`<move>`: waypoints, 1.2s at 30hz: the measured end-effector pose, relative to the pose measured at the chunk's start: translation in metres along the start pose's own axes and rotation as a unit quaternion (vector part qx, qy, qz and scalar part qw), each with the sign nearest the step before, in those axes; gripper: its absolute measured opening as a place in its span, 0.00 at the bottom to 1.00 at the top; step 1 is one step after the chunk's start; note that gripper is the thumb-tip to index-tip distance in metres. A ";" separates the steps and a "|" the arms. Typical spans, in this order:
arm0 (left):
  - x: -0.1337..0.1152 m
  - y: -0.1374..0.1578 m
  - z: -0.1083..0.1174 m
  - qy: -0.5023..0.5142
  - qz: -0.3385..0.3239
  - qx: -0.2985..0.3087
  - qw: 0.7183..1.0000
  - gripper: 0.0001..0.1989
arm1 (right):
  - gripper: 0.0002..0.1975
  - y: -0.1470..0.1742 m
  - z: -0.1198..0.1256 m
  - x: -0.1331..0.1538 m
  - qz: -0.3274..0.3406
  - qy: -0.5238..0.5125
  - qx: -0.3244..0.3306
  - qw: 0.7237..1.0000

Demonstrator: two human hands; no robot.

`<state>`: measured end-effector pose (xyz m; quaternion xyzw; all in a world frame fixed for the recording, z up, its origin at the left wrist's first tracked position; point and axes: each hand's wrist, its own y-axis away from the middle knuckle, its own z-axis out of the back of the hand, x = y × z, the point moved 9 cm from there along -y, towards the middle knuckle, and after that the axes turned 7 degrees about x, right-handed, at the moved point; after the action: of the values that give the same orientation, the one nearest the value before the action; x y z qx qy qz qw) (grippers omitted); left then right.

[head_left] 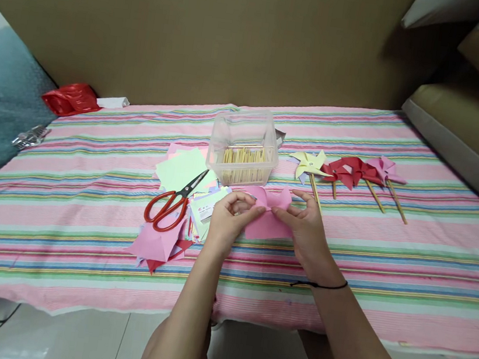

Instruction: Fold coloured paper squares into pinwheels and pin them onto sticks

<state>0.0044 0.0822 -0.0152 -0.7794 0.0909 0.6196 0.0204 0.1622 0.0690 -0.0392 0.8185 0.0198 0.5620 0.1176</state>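
A pink paper square (266, 228) is held between both hands above the striped cloth, its upper part curled in toward the middle. My left hand (231, 216) pinches it from the left, thumb near the centre. From the right, my right hand (306, 229) pinches it the same way, with the thumbs almost meeting. Left of my left hand lie red-handled scissors (176, 202), resting over paper sheets. Just beyond the hands stands a clear plastic box (240, 174) with many short wooden sticks (246, 158). Several finished pinwheels, among them a yellow pinwheel (311, 163), lie right of the box.
Green paper sheets (179, 167) lie left of the box, cut pink pieces (156, 242) nearer. A red plastic bag (72, 100) and a small shiny bundle (31, 137) sit far left. The sofa back (205, 39) rises behind; a cushion (476, 125) is at right.
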 end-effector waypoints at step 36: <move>0.024 0.002 0.000 0.061 0.100 -0.005 0.993 0.24 | 0.38 0.001 -0.011 0.002 0.002 0.042 0.068 0.997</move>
<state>0.0091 0.0772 -0.0385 -0.8026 0.1666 0.5704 -0.0515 0.1523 0.0701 -0.0330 0.8002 0.0615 0.5936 0.0599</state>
